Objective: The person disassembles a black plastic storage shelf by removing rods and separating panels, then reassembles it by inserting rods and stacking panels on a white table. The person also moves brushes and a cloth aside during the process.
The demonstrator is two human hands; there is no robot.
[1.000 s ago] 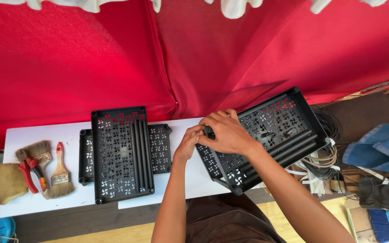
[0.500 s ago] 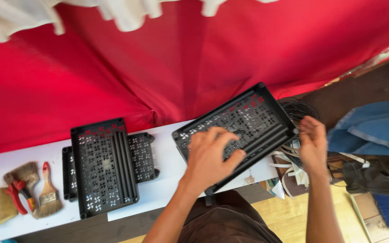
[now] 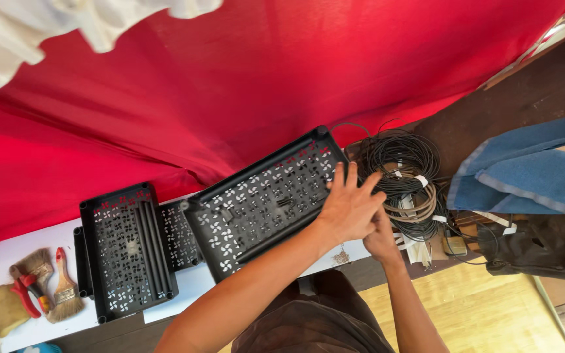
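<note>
Black perforated tray (image 3: 263,196) overhangs the tabletop (image 3: 40,245) edge; your left hand (image 3: 350,208), fingers spread, steadies it, right hand (image 3: 382,238) mostly hidden. It could snag the cable coils (image 3: 403,180) and tip.

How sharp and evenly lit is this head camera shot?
Head view: bright, even daylight, no hard glare; the left hand and the white cloth at the top edge are motion-smeared, while the cable coils and black perforated tray stay fairly crisp.
</note>
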